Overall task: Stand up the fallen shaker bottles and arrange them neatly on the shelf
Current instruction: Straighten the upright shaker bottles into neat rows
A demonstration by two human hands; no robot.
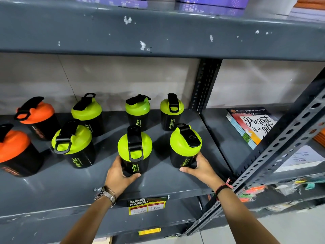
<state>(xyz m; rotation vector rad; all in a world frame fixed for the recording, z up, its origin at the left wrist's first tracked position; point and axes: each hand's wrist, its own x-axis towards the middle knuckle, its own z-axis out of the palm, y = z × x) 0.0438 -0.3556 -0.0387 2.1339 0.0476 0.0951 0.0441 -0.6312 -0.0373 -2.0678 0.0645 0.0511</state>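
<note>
I see my left hand [118,175] wrapped around the black base of a green-lidded shaker bottle [135,150] standing upright near the front of the grey shelf [158,184], thumb in front, fingers behind. My right hand [200,166] cups the lower side of a second green-lidded bottle [184,147] just to its right, also upright. A watch sits on my left wrist, a thread band on my right.

Behind these two stand two more green-lidded bottles [138,111] [171,111] near the back wall. To the left are two further green ones [72,143] [87,113], then two orange-lidded bottles [36,117] [14,148] at the far left. All eight stand upright in two loose rows.

A price tag [147,205] reading "Super Market" hangs on the shelf's front edge below my hands. In the next bay to the right lies a stack of notebooks [253,127]
</note>
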